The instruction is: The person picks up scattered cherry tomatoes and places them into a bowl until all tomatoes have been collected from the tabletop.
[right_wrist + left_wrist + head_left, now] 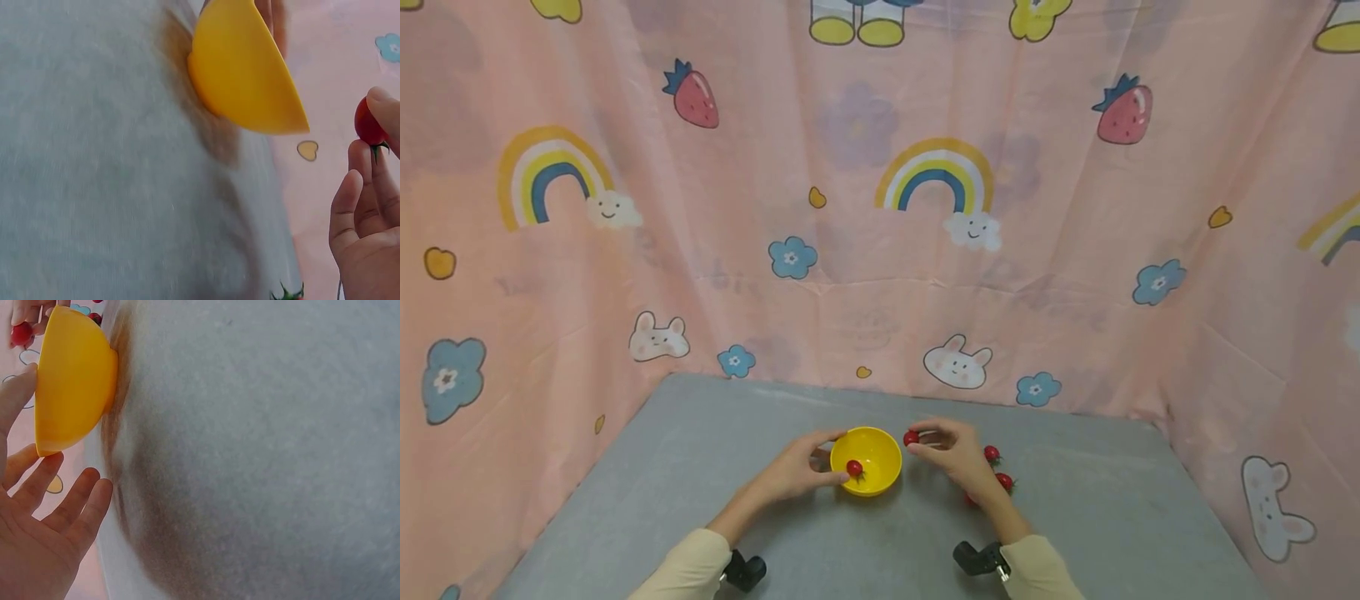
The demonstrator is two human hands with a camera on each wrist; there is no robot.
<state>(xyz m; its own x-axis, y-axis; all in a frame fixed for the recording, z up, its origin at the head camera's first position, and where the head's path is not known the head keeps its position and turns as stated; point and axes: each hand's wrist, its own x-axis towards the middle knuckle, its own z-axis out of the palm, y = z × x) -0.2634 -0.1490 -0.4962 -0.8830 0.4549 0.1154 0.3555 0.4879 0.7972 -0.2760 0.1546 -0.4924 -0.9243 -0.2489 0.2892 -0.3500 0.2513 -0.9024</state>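
A yellow bowl [889, 471] stands on the grey table with one cherry tomato [854, 468] inside. My left hand [793, 468] holds the bowl at its left side, thumb at the near rim and fingertips at the far rim; in the left wrist view its other fingers [90, 506] spread beside the bowl. To the right of the bowl, my right hand [951, 454] pinches another cherry tomato [370, 123] between thumb and fingertips, its green stem end showing in the right wrist view. That tomato is raised beside the bowl's rim, apart from it.
Several cherry tomatoes [992, 454] lie on the table [1112, 500] right of the bowl, partly hidden by my right hand and wrist. A pink patterned curtain [850, 317] hangs around the table's back and sides. Black wrist mounts [977, 558] sit under both forearms.
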